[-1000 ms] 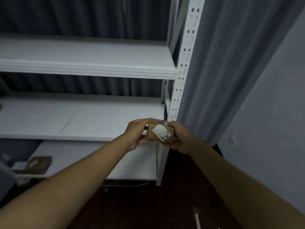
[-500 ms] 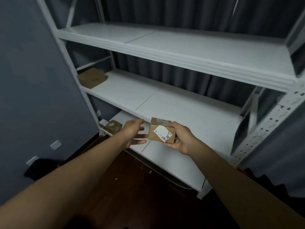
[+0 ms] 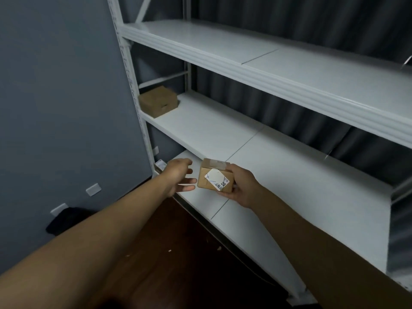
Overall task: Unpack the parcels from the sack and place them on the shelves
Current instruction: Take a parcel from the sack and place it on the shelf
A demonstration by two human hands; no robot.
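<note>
Parcel (image 3: 215,176) — gripped by right hand (image 3: 242,186) — left hand (image 3: 178,179) loose beside it.

A storeroom, by the look of it: a white metal rack (image 3: 256,70) with wide, bare shelves and perforated uprights stands against dark curtains (image 3: 289,23) and a plain grey wall (image 3: 55,97). A cardboard box (image 3: 158,101) sits on the middle shelf, and the right hand (image 3: 244,186) holds a labelled parcel (image 3: 215,178).
</note>
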